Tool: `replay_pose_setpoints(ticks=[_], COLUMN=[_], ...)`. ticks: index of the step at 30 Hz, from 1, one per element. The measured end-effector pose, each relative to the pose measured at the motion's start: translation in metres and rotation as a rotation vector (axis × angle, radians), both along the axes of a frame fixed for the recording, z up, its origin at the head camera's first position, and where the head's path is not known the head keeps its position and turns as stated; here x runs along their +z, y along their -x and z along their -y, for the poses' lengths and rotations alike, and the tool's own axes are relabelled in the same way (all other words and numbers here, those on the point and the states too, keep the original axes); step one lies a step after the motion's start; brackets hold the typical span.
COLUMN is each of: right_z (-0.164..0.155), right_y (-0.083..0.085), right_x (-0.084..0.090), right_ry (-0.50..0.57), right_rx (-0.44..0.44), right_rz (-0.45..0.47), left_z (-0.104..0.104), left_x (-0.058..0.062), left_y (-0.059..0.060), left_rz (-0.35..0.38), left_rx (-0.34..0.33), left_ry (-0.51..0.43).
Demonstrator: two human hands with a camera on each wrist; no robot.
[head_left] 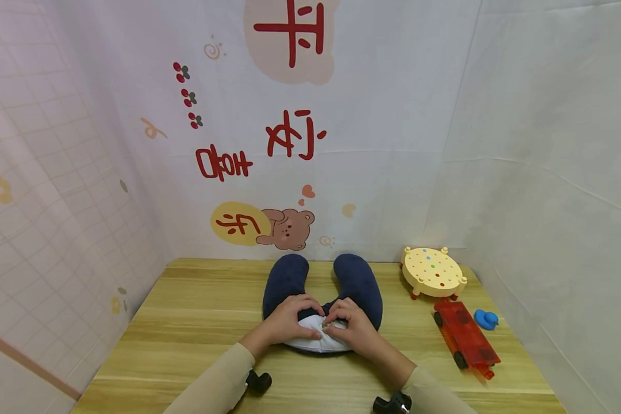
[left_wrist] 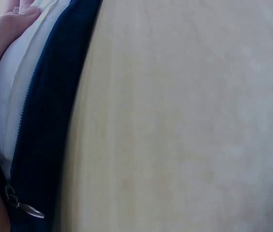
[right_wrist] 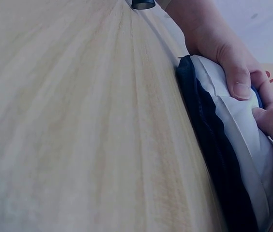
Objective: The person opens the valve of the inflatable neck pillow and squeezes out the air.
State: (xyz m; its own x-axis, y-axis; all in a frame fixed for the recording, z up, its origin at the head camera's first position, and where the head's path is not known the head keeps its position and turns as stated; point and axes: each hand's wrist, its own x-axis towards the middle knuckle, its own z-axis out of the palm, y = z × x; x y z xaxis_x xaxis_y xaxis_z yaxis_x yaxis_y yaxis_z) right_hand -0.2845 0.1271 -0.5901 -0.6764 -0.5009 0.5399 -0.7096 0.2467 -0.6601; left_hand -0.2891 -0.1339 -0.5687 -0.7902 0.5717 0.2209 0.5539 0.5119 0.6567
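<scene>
A navy U-shaped neck pillow (head_left: 359, 282) lies on the wooden table (head_left: 186, 322), its arms pointing away from me. At its near end the cover is unzipped and the white inner cushion (head_left: 315, 342) bulges out. My left hand (head_left: 302, 313) grips the left side of that opening, thumb pressed on the white cushion (right_wrist: 238, 125). My right hand (head_left: 338, 319) pinches the opening's right side, fingers curled. The left wrist view shows the navy cover (left_wrist: 49, 121), its open zipper teeth and the metal zipper pull (left_wrist: 27, 209).
A yellow round toy table (head_left: 433, 272) stands at the back right. A red toy flatbed (head_left: 466, 339) and a blue rubber duck (head_left: 486, 319) lie in front of it. Printed cloth walls close in the table on three sides.
</scene>
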Motion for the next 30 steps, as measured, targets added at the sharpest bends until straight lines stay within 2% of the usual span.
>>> replay_pose_setpoints(ticks=[6, 22, 30], right_z=[-0.0007, 0.0004, -0.0017], right_y=[0.0007, 0.0026, 0.0032], right_x=[-0.0008, -0.0051, -0.0046], right_ry=[-0.01, 0.017, -0.023], right_rx=[-0.001, -0.011, -0.001], right_rz=[0.035, -0.003, 0.019], left_z=[0.0, -0.0004, -0.0004], left_x=[-0.001, -0.0011, -0.0016], left_y=[0.0008, 0.0025, 0.0026], left_rz=[0.009, 0.009, 0.017], left_rx=[-0.003, -0.003, -0.002], left_ry=[-0.001, -0.005, -0.002])
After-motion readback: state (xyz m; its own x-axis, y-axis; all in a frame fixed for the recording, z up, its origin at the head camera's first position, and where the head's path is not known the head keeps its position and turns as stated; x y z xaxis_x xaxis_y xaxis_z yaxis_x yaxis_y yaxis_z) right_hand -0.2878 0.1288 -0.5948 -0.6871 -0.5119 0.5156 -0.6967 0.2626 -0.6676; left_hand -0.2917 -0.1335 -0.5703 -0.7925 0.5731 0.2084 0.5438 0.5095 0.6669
